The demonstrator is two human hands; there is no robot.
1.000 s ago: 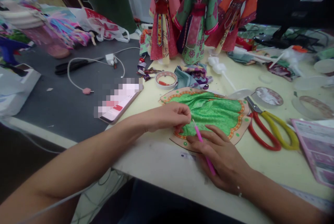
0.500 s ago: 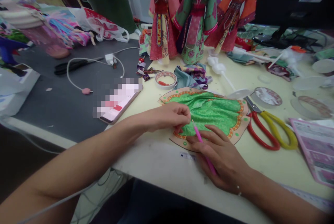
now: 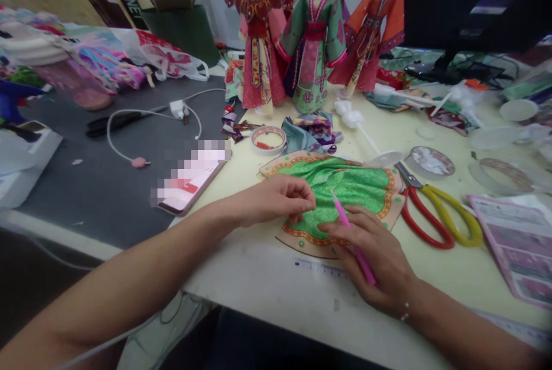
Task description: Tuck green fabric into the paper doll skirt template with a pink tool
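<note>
Cream worktable (image 3: 254, 278): a pink stick (image 3: 342, 215) is gripped by the right hand (image 3: 366, 249) over green brocade (image 3: 345, 177); anything pinched by the curled left hand (image 3: 280, 200) is hidden.

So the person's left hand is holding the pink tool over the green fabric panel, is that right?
No, it's the right hand, not the left, that holds the pink tool over the green fabric panel, as the head view shows.
</note>
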